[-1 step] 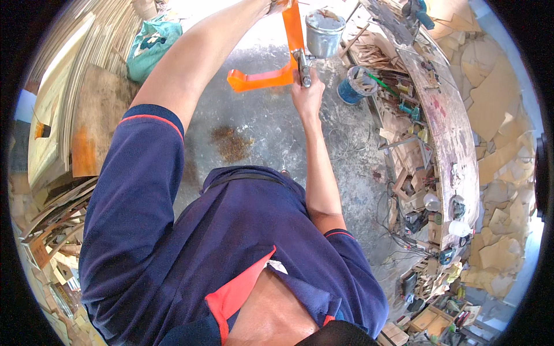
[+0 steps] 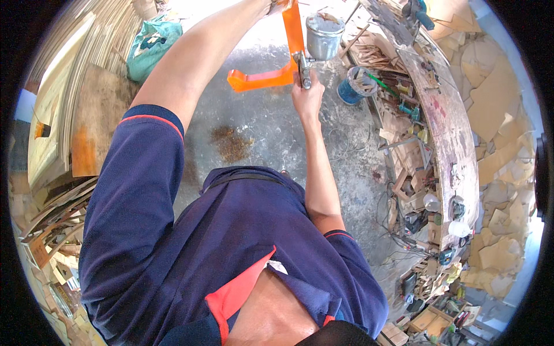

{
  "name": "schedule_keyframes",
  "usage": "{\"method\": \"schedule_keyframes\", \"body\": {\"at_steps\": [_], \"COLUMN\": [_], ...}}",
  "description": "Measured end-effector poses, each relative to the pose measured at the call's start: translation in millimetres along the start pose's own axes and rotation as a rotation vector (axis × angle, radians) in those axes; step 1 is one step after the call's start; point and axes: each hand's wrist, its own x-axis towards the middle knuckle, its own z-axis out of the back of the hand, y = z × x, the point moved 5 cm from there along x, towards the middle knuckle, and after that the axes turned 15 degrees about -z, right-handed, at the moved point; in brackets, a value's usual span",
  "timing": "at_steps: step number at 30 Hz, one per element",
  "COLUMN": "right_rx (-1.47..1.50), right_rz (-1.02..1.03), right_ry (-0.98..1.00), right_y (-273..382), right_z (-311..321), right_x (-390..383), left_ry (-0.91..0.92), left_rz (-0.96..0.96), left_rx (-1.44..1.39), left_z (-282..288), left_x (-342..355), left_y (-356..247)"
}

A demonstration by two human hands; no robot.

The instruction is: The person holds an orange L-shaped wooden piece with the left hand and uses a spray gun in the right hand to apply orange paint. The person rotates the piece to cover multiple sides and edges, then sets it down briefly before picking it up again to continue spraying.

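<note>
Fingers of the right hand grip a spray gun near twelve o'clock; the orange piece spans eleven to twelve. The cropped left hand's grip I cannot tell. Positions look unchanged.

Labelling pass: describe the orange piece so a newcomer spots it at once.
From the grey floor, go up to the metal bucket near the picture's top. Just left of it, by the right hand and its silvery tool, is the orange piece: one arm runs down from the top, another bends left. Its bright orange sets it apart from the grey bucket and tool.
</note>
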Motion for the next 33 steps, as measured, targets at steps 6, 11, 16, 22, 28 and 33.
{"method": "schedule_keyframes", "body": {"at_steps": [6, 11, 16, 22, 28, 33], "right_rx": [0.049, 0.113, 0.129, 0.083, 0.125, 0.148], "right_rz": [-0.09, 0.077, 0.118, 0.177, 0.192, 0.161], "right_ry": [0.048, 0.02, 0.025, 0.002, -0.009, -0.012], "right_y": [-17.9, 19.7, 62.6, 83.2, 66.8, 49.8], "right_z": [-1.9, 8.1, 20.3, 20.1, 9.8, 3.1], "right_x": [-4.5, 5.8, 11.6, 13.2, 14.1, 12.1], "left_ry": [0.029, 0.069, 0.136, 0.001, 0.015, 0.02], "left_rz": [-0.066, -0.132, -0.264, 0.065, -0.01, -0.079], "left_rx": [0.082, 0.196, 0.449, -0.355, -0.12, 0.09], "left_z": [0.2, 4.6, 10.6, 20.9, 21.1, 21.9], "left_x": [0.1, 1.9, 10.8, 19.9, 13.9, 11.9], "left_y": [-5.0, -3.3, -1.4, 18.9, 10.8, 9.9]}}
